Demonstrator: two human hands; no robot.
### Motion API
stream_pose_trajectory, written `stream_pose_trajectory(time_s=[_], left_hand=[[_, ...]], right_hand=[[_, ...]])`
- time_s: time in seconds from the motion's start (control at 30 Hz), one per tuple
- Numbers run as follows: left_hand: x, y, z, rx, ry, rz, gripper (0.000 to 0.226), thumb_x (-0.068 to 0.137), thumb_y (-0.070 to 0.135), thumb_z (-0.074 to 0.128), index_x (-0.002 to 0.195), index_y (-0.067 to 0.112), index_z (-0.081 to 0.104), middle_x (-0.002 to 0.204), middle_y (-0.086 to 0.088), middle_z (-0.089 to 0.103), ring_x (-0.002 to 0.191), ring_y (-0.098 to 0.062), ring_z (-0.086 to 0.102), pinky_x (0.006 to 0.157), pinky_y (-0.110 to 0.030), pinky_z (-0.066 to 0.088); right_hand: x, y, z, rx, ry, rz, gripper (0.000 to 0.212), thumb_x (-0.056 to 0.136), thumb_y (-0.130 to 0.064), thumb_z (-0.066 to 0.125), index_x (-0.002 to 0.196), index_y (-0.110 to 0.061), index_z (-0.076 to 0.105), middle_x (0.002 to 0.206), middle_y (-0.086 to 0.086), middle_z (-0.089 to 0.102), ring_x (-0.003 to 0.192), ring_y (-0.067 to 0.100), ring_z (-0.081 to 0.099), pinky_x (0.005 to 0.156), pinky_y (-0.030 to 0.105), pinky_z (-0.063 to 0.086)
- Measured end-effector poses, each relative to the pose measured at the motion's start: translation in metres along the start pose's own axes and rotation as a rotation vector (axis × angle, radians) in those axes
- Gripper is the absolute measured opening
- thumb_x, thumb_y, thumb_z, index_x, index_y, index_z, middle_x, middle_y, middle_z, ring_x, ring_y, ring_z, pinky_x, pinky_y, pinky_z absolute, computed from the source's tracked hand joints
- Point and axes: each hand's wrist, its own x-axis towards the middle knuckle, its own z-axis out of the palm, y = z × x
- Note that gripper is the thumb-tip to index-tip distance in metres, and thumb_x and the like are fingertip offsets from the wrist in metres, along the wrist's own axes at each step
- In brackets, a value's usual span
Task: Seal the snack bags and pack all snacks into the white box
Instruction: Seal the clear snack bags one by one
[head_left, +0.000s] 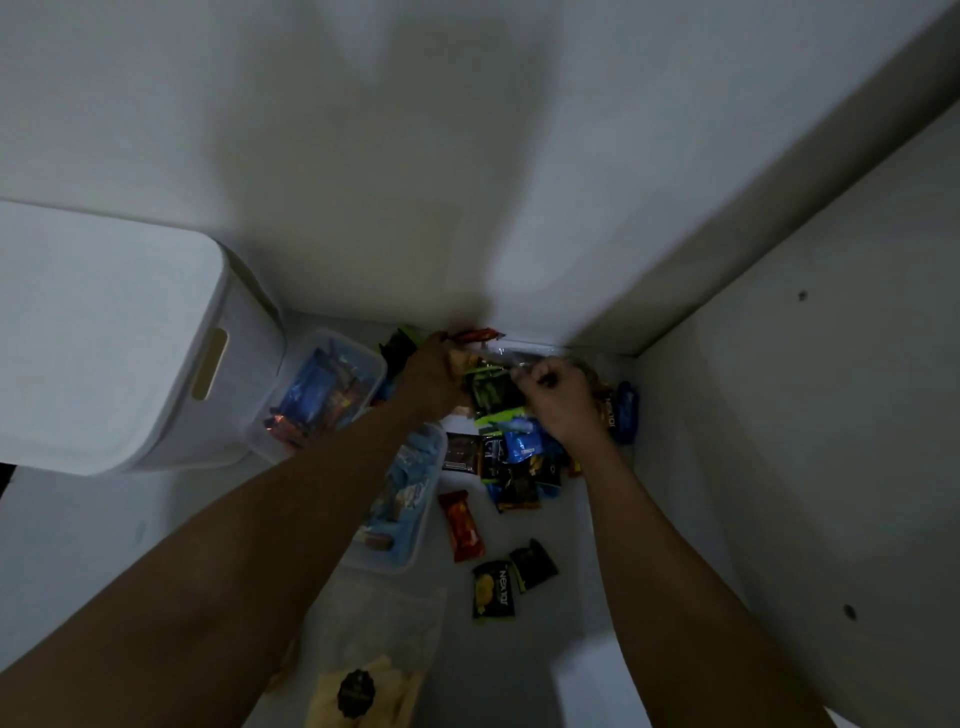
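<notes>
Both my hands reach to the far wall over a heap of snack packets (511, 457). My left hand (434, 379) and my right hand (553, 397) hold the top edge of a clear zip bag (493, 384) with green and dark packets inside it; my right hand's fingers are curled and pinch that edge. A red packet (475, 335) lies just behind my left hand. The white box (104, 338) stands at the left with its lid on. Loose on the surface lie a red wrapper (461, 525) and two dark packets (493, 590).
Two clear plastic tubs of snacks (317, 395) (400, 499) sit between the white box and the heap. A clear bag with yellow chips (363, 670) lies at the near edge. White walls close in behind and on the right.
</notes>
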Motion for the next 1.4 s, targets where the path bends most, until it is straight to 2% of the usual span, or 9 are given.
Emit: stream_pose_trajectory(time_s=[0.2, 0.37, 0.5, 0.6, 0.77, 0.83, 0.9, 1.1, 1.4], left_hand=[[-0.012, -0.007, -0.007, 0.074, -0.052, -0.050, 0.097, 0.045, 0.028, 0.083, 0.133, 0.011, 0.046, 0.111, -0.006, 0.068, 0.102, -0.024, 0.065, 0.090, -0.042, 0.054], [-0.015, -0.010, -0.008, 0.061, -0.051, -0.108, 0.070, 0.057, 0.005, 0.087, 0.121, 0.010, 0.059, 0.106, -0.006, 0.069, 0.105, -0.026, 0.066, 0.089, -0.034, 0.054], [-0.018, -0.005, -0.009, -0.030, -0.043, -0.182, 0.075, 0.064, -0.004, 0.082, 0.131, 0.007, 0.052, 0.113, -0.005, 0.066, 0.106, -0.024, 0.064, 0.089, -0.036, 0.056], [-0.021, 0.002, -0.009, -0.024, 0.007, -0.186, 0.077, 0.070, 0.004, 0.080, 0.139, 0.008, 0.045, 0.113, -0.002, 0.058, 0.101, -0.019, 0.059, 0.095, -0.043, 0.053], [-0.039, 0.028, -0.007, 0.043, 0.167, 0.005, 0.043, 0.074, 0.044, 0.064, 0.102, 0.012, 0.064, 0.101, -0.003, 0.067, 0.093, -0.017, 0.063, 0.083, -0.038, 0.055], [-0.058, 0.045, -0.010, -0.036, 0.207, 0.033, 0.047, 0.080, 0.027, 0.069, 0.122, 0.010, 0.059, 0.116, 0.000, 0.055, 0.107, -0.015, 0.053, 0.096, -0.034, 0.047], [-0.071, 0.058, -0.015, -0.087, 0.170, 0.071, 0.036, 0.082, 0.010, 0.071, 0.116, 0.007, 0.063, 0.107, -0.001, 0.060, 0.098, -0.016, 0.058, 0.088, -0.032, 0.049], [-0.116, 0.109, -0.036, -0.252, 0.025, 0.136, 0.018, 0.086, 0.001, 0.069, 0.103, -0.003, 0.069, 0.082, -0.010, 0.070, 0.063, -0.007, 0.066, 0.055, -0.014, 0.051], [-0.176, 0.120, -0.094, -0.439, 0.044, 0.127, 0.008, 0.086, 0.004, 0.070, 0.093, 0.002, 0.071, 0.078, -0.012, 0.072, 0.064, -0.020, 0.069, 0.065, -0.039, 0.061]], right_hand=[[-0.001, 0.022, -0.008, -0.127, 0.000, 0.056, 0.032, 0.084, 0.007, 0.061, 0.076, -0.021, 0.048, 0.077, 0.003, 0.054, 0.070, 0.018, 0.051, 0.069, 0.042, 0.049], [-0.004, 0.025, -0.013, -0.018, 0.009, 0.066, 0.033, 0.083, 0.006, 0.068, 0.100, -0.021, 0.056, 0.102, 0.004, 0.058, 0.086, 0.019, 0.058, 0.066, 0.023, 0.052], [-0.005, 0.023, -0.016, -0.006, 0.098, 0.106, 0.026, 0.084, -0.001, 0.070, 0.083, -0.025, 0.061, 0.100, 0.002, 0.066, 0.099, 0.025, 0.064, 0.089, 0.044, 0.056], [-0.010, 0.006, -0.019, 0.037, 0.113, 0.034, 0.021, 0.090, 0.000, 0.063, 0.088, -0.020, 0.067, 0.096, 0.002, 0.069, 0.095, 0.021, 0.065, 0.085, 0.034, 0.056], [-0.023, -0.038, -0.019, 0.197, 0.048, -0.072, 0.023, 0.089, 0.007, 0.063, 0.089, -0.016, 0.067, 0.075, -0.002, 0.064, 0.072, 0.009, 0.058, 0.069, 0.017, 0.052], [-0.031, -0.055, -0.015, 0.251, 0.020, -0.053, 0.022, 0.087, 0.008, 0.065, 0.089, -0.013, 0.067, 0.071, -0.001, 0.061, 0.075, 0.016, 0.059, 0.076, 0.029, 0.055], [-0.041, -0.070, -0.013, 0.305, 0.005, -0.028, 0.018, 0.086, 0.006, 0.068, 0.092, -0.011, 0.067, 0.074, 0.007, 0.062, 0.079, 0.023, 0.061, 0.079, 0.040, 0.057], [-0.084, -0.109, -0.023, 0.353, -0.011, -0.078, 0.018, 0.082, -0.001, 0.075, 0.098, 0.001, 0.067, 0.073, 0.011, 0.068, 0.064, 0.020, 0.064, 0.060, 0.030, 0.057], [-0.147, -0.158, 0.010, 0.249, -0.035, -0.190, 0.003, 0.088, -0.012, 0.072, 0.085, -0.011, 0.073, 0.081, 0.012, 0.070, 0.073, 0.025, 0.066, 0.075, 0.045, 0.059]])
